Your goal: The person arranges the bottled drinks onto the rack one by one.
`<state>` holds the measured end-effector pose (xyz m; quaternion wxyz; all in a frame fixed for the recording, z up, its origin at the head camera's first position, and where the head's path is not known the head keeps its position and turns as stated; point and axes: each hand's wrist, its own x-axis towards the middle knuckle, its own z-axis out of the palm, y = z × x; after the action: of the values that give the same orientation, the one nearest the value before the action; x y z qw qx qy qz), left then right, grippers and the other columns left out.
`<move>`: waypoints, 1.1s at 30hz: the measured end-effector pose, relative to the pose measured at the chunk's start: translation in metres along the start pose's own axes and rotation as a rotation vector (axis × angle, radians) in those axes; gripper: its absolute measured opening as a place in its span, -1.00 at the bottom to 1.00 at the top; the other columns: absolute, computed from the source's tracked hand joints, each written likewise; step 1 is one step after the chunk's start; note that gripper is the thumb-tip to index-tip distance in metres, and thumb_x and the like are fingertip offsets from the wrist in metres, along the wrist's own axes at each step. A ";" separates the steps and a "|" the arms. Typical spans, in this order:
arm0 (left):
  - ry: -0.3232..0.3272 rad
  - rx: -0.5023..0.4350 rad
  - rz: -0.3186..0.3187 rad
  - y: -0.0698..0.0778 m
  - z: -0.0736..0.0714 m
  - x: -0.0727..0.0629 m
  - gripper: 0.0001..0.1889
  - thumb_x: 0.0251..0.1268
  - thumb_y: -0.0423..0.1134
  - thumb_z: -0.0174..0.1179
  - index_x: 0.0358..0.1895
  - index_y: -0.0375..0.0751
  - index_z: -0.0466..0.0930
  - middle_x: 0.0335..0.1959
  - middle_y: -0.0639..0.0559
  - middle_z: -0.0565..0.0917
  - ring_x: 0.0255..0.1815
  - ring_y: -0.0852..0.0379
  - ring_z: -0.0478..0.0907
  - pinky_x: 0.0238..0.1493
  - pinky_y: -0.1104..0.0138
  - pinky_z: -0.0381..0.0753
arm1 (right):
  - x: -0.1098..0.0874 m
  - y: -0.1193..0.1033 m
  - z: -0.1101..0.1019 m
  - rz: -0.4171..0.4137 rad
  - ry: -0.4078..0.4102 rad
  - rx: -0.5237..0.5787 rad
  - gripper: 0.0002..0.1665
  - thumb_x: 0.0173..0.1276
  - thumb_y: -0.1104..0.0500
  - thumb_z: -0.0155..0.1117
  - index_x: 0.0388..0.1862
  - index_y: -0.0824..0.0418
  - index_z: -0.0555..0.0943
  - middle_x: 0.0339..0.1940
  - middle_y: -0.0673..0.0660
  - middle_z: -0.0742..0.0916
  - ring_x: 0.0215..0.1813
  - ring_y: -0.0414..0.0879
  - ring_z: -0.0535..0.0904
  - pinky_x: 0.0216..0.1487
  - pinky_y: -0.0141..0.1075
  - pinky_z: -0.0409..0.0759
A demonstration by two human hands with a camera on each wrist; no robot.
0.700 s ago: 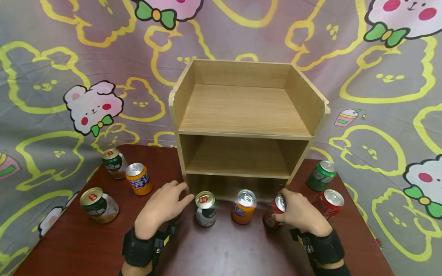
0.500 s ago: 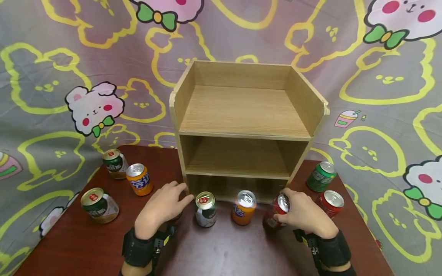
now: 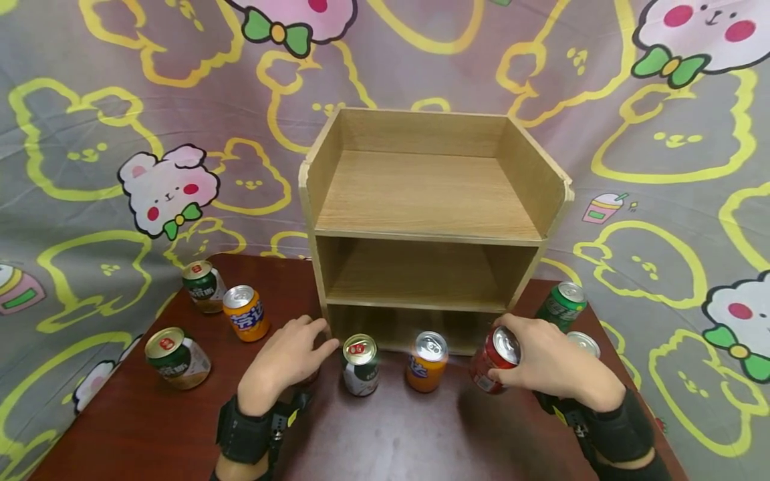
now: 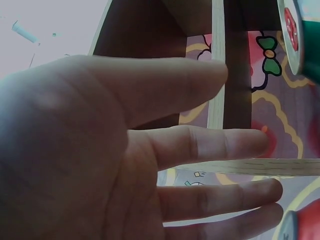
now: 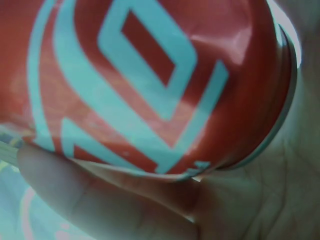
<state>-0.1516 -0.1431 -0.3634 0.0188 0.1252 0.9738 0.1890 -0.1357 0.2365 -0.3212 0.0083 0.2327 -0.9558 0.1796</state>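
In the head view, my right hand (image 3: 547, 354) grips a red soda can (image 3: 488, 366), thumb on the near side and fingers on the far side. The can tilts and appears raised off the table. Its red side (image 5: 150, 85) with pale lettering fills the right wrist view. My left hand (image 3: 289, 364) hovers at the shelf's left front corner with straight, spread fingers (image 4: 220, 197). Beside its fingertips in the left wrist view is another red can (image 4: 307, 222), mostly hidden from the head camera. A green-and-white can (image 3: 361, 366) and an orange soda can (image 3: 426, 363) stand between the hands.
A wooden shelf unit (image 3: 427, 194) with an open top and two lower compartments stands behind the cans. On the left are two green cans (image 3: 177, 361) and an orange can (image 3: 246, 314). A green can (image 3: 562, 306) and a partly hidden can (image 3: 583, 343) stand right. Patterned cloth hangs behind.
My right hand has lifted and tilted the red can, and its forearm has swung to the right, covering more of the can behind it. The left hand stays put.
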 end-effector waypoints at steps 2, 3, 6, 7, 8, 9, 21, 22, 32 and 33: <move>0.003 -0.002 0.006 0.000 0.000 -0.001 -0.59 0.30 -0.01 0.17 0.07 -0.21 0.57 -0.08 -0.17 0.55 -0.08 -0.08 0.53 -0.10 0.02 0.53 | 0.001 -0.006 -0.008 -0.005 -0.006 -0.022 -0.34 -0.14 -0.08 0.56 -0.11 0.16 0.50 -0.43 -0.16 0.58 -0.43 -0.35 0.50 -0.47 -0.42 0.51; 0.005 -0.004 0.009 0.000 -0.001 -0.001 -0.59 0.29 -0.01 0.18 0.06 -0.21 0.57 -0.08 -0.17 0.55 -0.09 -0.08 0.53 -0.10 0.02 0.53 | 0.002 -0.008 -0.012 -0.011 -0.009 -0.032 -0.35 -0.15 -0.08 0.56 -0.12 0.15 0.50 -0.43 -0.16 0.58 -0.43 -0.35 0.50 -0.47 -0.42 0.51; 0.005 0.001 0.015 0.000 -0.002 -0.002 -0.60 0.29 -0.02 0.18 0.06 -0.21 0.57 -0.10 -0.15 0.56 -0.11 -0.07 0.53 -0.11 0.03 0.53 | 0.005 -0.016 -0.025 -0.036 -0.021 -0.061 -0.38 -0.16 -0.08 0.56 -0.15 0.10 0.50 -0.44 -0.16 0.56 -0.44 -0.34 0.49 -0.47 -0.43 0.51; 0.005 0.001 0.015 0.001 -0.003 -0.002 -0.60 0.29 -0.02 0.18 0.05 -0.21 0.57 -0.10 -0.15 0.56 -0.11 -0.07 0.53 -0.11 0.03 0.54 | 0.006 -0.019 -0.028 -0.046 -0.024 -0.071 -0.39 -0.16 -0.08 0.56 -0.16 0.08 0.49 -0.45 -0.17 0.55 -0.45 -0.35 0.48 -0.48 -0.43 0.50; 0.004 0.000 0.016 0.001 -0.003 -0.002 -0.60 0.29 -0.01 0.18 0.05 -0.21 0.57 -0.11 -0.15 0.56 -0.12 -0.06 0.53 -0.12 0.04 0.54 | 0.006 -0.022 -0.031 -0.067 -0.026 -0.077 -0.40 -0.16 -0.08 0.56 -0.17 0.09 0.49 -0.45 -0.17 0.55 -0.45 -0.34 0.48 -0.47 -0.43 0.51; 0.003 0.000 0.018 0.001 -0.003 -0.003 -0.60 0.29 -0.01 0.18 0.05 -0.22 0.57 -0.11 -0.15 0.56 -0.12 -0.06 0.53 -0.12 0.04 0.54 | 0.007 -0.024 -0.034 -0.084 -0.035 -0.081 -0.40 -0.15 -0.08 0.55 -0.16 0.09 0.49 -0.45 -0.17 0.55 -0.44 -0.34 0.48 -0.48 -0.43 0.50; -0.013 -0.015 0.021 0.000 -0.002 -0.005 -0.59 0.31 0.00 0.16 0.06 -0.22 0.56 -0.09 -0.16 0.56 -0.10 -0.07 0.53 -0.11 0.03 0.54 | 0.022 -0.053 -0.073 -0.195 -0.061 -0.130 -0.43 -0.11 -0.12 0.53 -0.15 0.03 0.50 -0.42 -0.18 0.56 -0.41 -0.32 0.49 -0.43 -0.41 0.52; -0.015 -0.017 0.017 0.000 -0.002 -0.005 -0.59 0.31 0.01 0.16 0.06 -0.22 0.56 -0.09 -0.16 0.56 -0.09 -0.07 0.53 -0.10 0.03 0.53 | 0.023 -0.056 -0.076 -0.202 -0.052 -0.143 -0.43 -0.11 -0.12 0.52 -0.15 0.03 0.50 -0.42 -0.19 0.56 -0.41 -0.32 0.49 -0.43 -0.40 0.52; -0.018 -0.027 0.016 0.000 -0.003 -0.005 -0.55 0.32 0.01 0.15 0.11 -0.24 0.54 -0.01 -0.21 0.54 -0.03 -0.11 0.52 -0.04 -0.01 0.51 | 0.042 -0.085 -0.108 -0.283 -0.020 -0.205 -0.50 -0.11 -0.08 0.50 -0.19 0.02 0.51 -0.44 -0.18 0.55 -0.39 -0.28 0.48 -0.36 -0.34 0.50; -0.017 -0.026 0.018 0.000 -0.003 -0.005 -0.55 0.32 0.01 0.15 0.11 -0.24 0.54 -0.01 -0.21 0.54 -0.04 -0.11 0.52 -0.05 0.00 0.52 | 0.044 -0.088 -0.111 -0.296 -0.019 -0.211 -0.50 -0.11 -0.07 0.50 -0.20 0.02 0.51 -0.44 -0.19 0.55 -0.39 -0.28 0.48 -0.35 -0.34 0.49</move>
<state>-0.1470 -0.1453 -0.3603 0.0270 0.1354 0.9699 0.2008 -0.1430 0.1830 -0.1827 0.0501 0.3705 -0.9246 0.0729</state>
